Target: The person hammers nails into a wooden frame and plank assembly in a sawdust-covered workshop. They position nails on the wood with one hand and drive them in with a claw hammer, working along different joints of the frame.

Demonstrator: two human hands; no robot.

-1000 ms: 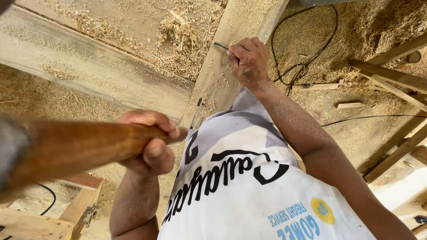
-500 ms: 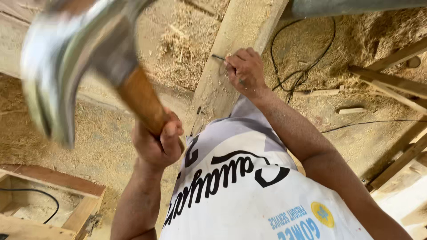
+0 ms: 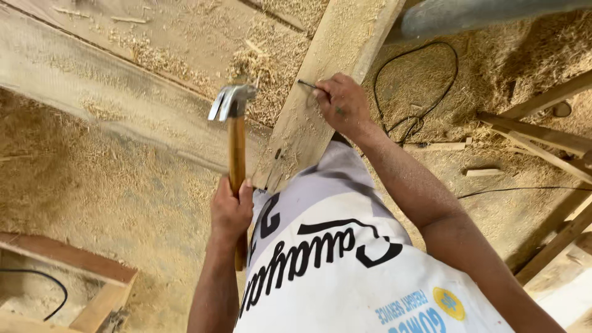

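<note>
My left hand [image 3: 231, 213] grips the wooden handle of a claw hammer [image 3: 232, 117], whose steel head points up and away, to the left of a pale wooden plank [image 3: 333, 68]. My right hand [image 3: 343, 105] rests on that plank and pinches a thin dark nail [image 3: 306, 83] that lies nearly flat against the wood. The hammer head is a short way left of the nail and is not touching it. My white printed shirt [image 3: 345, 271] fills the lower middle of the view.
Sawdust and wood shavings [image 3: 111, 191] cover the floor. A wide board [image 3: 105, 98] runs across the upper left. A black cable [image 3: 419, 86] loops right of the plank. Timber strips [image 3: 542, 135] lie at the right, a wooden frame [image 3: 68, 259] at the lower left, a grey pipe [image 3: 481, 15] on top.
The hammer has swung from close to the camera down and away toward the plank, so its head is now small and near the nail. My right hand has stayed on the nail.
</note>
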